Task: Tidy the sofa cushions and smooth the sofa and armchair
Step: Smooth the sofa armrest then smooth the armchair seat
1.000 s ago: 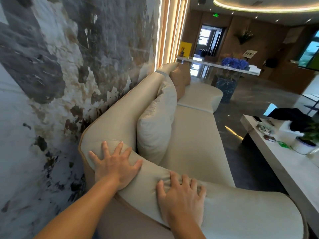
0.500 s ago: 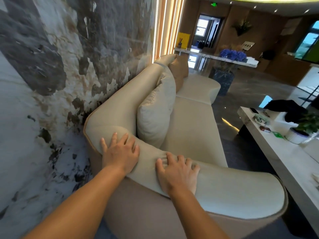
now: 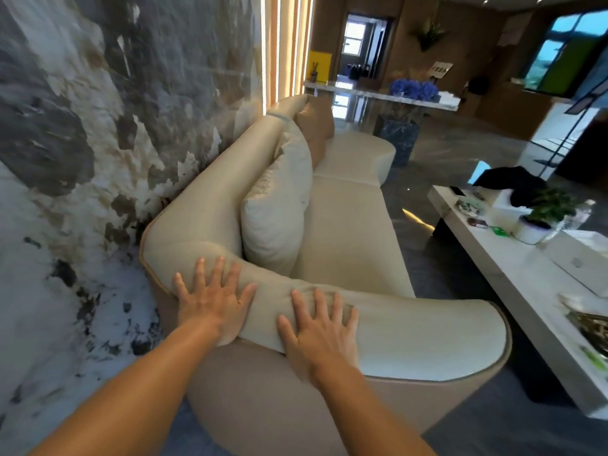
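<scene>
Both hands are flat on the near armrest of the sofa, palms down, fingers spread, not gripping anything; the left hand sits near the armrest's wall-side corner, the right hand just beside it toward the rounded front end. The armrest is a fat padded roll in smooth cream leather-looking fabric, with a thin tan piping line along its edge and a darker beige panel below; the fabric bunches into small wrinkles right ahead of the right fingertips.

Past the armrest, a plump cream cushion stands upright against the sofa back, soft and a bit creased; farther along the back there's a tan cushion, then the seat ends in a rounded section. Off the sofa's front side is a long white glossy table with a potted plant on it. Behind the sofa back is a rough-patterned grey and white marble wall.

Compared with half a second ago the fingers are splayed wider now, and both hands sit a touch nearer the outer edge of the armrest; the cushions haven't moved.
</scene>
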The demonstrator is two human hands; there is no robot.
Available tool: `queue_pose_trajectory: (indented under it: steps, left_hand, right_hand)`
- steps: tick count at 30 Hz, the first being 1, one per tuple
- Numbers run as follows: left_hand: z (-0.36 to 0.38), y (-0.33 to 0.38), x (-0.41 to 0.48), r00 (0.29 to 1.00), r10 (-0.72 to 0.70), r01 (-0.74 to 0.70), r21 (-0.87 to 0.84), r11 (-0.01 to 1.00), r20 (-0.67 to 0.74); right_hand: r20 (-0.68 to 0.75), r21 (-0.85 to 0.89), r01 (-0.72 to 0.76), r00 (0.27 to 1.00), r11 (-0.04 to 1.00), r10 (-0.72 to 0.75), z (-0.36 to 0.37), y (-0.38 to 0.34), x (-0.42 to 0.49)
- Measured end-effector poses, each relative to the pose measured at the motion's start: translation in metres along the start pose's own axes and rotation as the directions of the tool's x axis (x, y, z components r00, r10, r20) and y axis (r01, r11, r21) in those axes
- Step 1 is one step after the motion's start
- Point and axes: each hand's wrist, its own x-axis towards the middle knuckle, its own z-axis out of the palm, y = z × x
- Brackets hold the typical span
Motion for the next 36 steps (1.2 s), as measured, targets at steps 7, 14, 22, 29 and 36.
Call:
queue_pose_trajectory:
  steps: [7, 14, 22, 29, 36]
  left_hand:
    - [-0.004, 0.002, 0.003, 0.996, -0.003, -0.004, 0.076, 0.997, 0.092]
    - [-0.031, 0.005, 0.005, 0.937, 0.017, -0.054, 0.097, 0.994, 0.349]
    - [-0.166, 0.026, -0.070, 0.613, 0.047, -0.210, 0.105, 0.972, 0.788]
    - [-0.211, 0.107, -0.264, 0.487, 0.373, -0.693, 0.090, 0.715, 0.790]
    - [-0.247, 0.225, -0.526, 0.227, 0.656, -0.920, -0.062, 0.387, 0.720]
  right_hand:
    - [0.122, 0.004, 0.049, 0.991, 0.999, -0.049, -0.010, 0.008, 0.011]
    - [0.267, -0.028, -0.028, 0.963, 0.999, 0.034, -0.033, -0.003, 0.001]
    - [0.536, 0.028, -0.129, 0.839, 0.991, 0.094, -0.149, -0.010, -0.094]
    - [0.509, -0.021, -0.344, 0.805, 0.939, 0.306, -0.212, 0.060, -0.350]
    - [0.458, -0.070, -0.686, 0.622, 0.724, 0.635, -0.279, 0.147, -0.689]
